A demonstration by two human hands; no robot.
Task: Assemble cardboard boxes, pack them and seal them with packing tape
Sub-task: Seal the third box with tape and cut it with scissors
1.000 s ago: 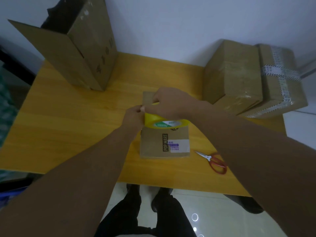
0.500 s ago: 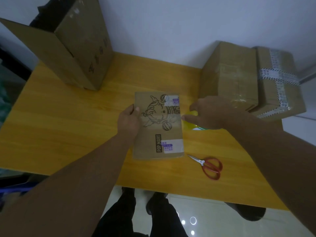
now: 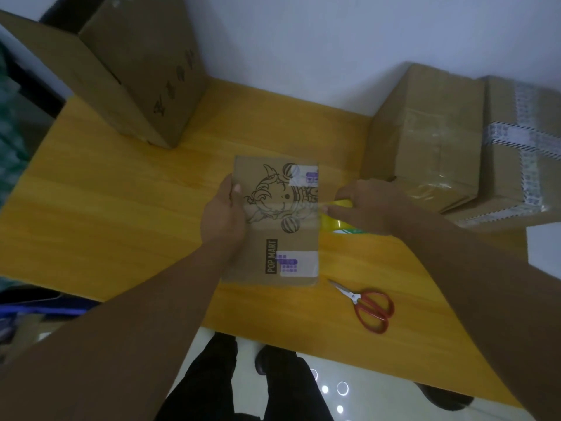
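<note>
Head view: box [image 3: 288, 244] lies flat mid worktop [image 3: 121, 223], near the front edge. Left hand [image 3: 223, 220] grips its left side, thumb on top. Right hand [image 3: 367, 205] grips the yellow tape roll [image 3: 334, 223], touching the box's right edge. Scissors [image 3: 368, 308] lie near the front edge, right of the box.

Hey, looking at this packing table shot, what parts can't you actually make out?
Head view only:
tape roll: mostly under the right hand gripping it; remaining tape unclear.
small box: left edge covered by the left hand holding it.
tall open box: inside faces away, top cut off by frame.
white object: cut by right edge.
purple labels: print too blurred.
</note>
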